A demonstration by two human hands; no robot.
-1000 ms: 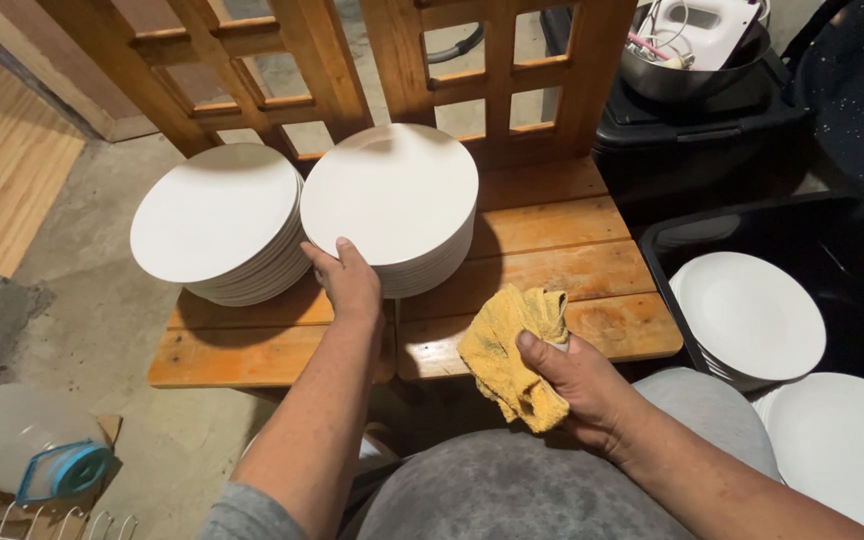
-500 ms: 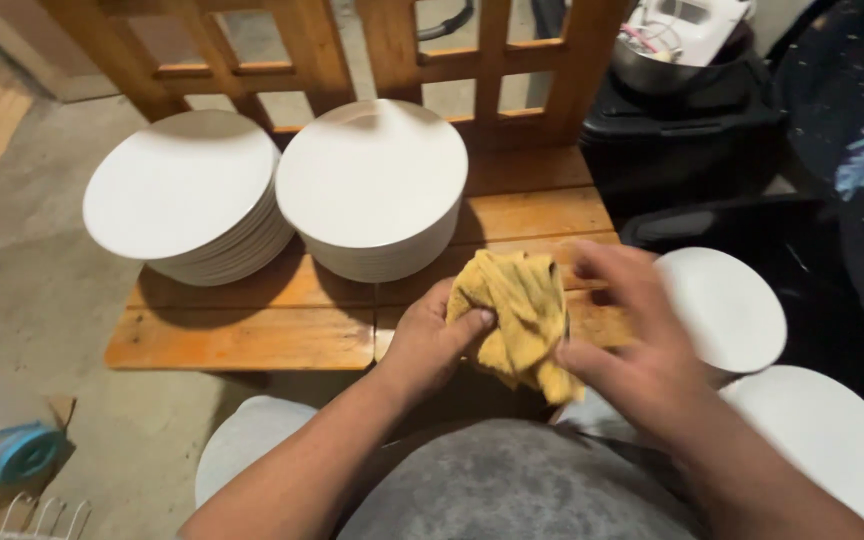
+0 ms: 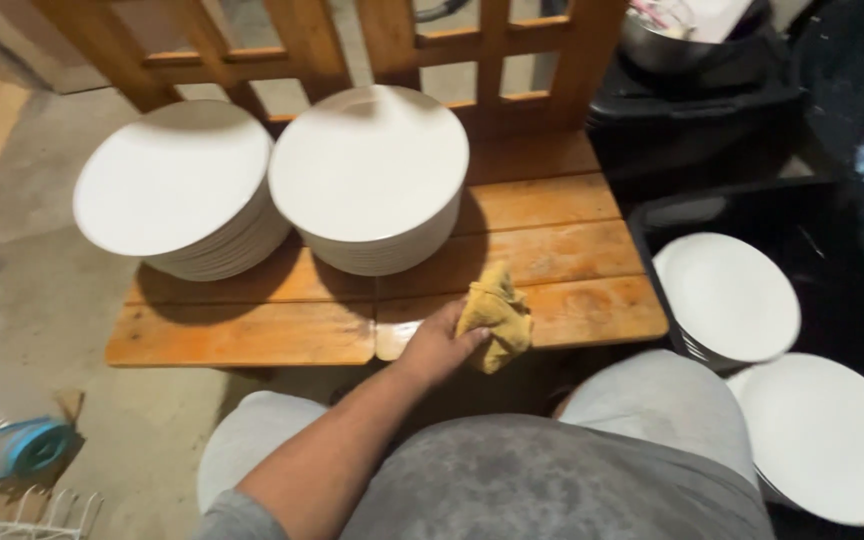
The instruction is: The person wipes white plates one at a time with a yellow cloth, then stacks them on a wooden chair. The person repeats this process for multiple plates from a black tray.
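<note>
My left hand (image 3: 436, 347) grips a crumpled yellow cloth (image 3: 497, 316) at the front edge of a slatted wooden bench (image 3: 252, 335). My right hand is out of sight. Two stacks of white plates stand on the bench behind the cloth: the left stack (image 3: 177, 188) overhangs the bench's left side and the right stack (image 3: 369, 175) sits beside it, touching it. My grey-clad knees fill the bottom of the view.
A black crate (image 3: 832, 260) at right holds a stack of white plates (image 3: 729, 297) and a large white plate (image 3: 827, 435) nearer me. A wooden lattice backs the bench. A metal bowl on a black box stands at top right. A clear container with blue lid (image 3: 12, 445) lies on the concrete floor.
My right hand let go of the cloth and left the view. My left hand moved from the plate stack to the cloth and now holds it alone.
</note>
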